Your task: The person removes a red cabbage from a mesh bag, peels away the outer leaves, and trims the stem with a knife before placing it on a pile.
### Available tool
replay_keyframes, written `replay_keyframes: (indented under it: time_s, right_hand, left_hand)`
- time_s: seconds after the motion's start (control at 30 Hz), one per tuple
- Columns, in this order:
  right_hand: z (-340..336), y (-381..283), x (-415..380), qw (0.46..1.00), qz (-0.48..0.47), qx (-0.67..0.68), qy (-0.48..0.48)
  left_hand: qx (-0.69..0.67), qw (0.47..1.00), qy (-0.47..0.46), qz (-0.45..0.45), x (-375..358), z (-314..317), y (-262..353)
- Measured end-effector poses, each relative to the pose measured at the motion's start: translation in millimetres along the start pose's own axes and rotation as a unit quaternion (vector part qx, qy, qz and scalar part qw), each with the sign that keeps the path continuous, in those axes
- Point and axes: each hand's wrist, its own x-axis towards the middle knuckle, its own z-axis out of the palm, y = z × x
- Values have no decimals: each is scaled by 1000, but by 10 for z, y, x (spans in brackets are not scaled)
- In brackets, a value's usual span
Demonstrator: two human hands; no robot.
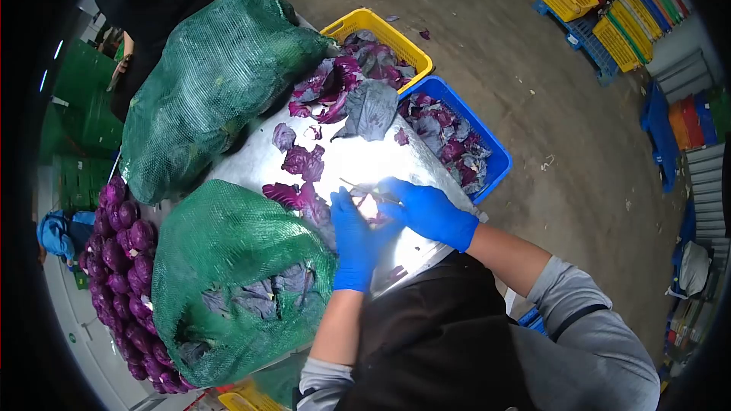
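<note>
Both of my hands wear blue gloves and meet over the metal table [285, 133]. My left hand [354, 240] is closed around a red cabbage [371, 208], of which only a pale cut end and some purple show between the hands. In my right hand [430, 213] is a knife [356, 186], its thin blade pointing left over the cabbage; the handle is hidden by my fingers. Loose purple leaves [304, 161] lie just beyond. Left of my left hand is an open green mesh sack [221, 236] with dark outer leaves inside.
A full green mesh sack [221, 68] lies at the far left. Whole red cabbages [122, 259] are piled along the left edge. A yellow crate [415, 53] and a blue crate [499, 160] hold leaves at the table's far edge. Another person [152, 0] stands behind the sack.
</note>
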Motion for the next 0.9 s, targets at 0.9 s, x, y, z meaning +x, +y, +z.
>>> replay_keyframes:
  time_s: [0.9]
  right_hand:
    - [8,63,-58,897,108,430,-3]
  left_hand:
    - [-30,997,30,65,25,82,468]
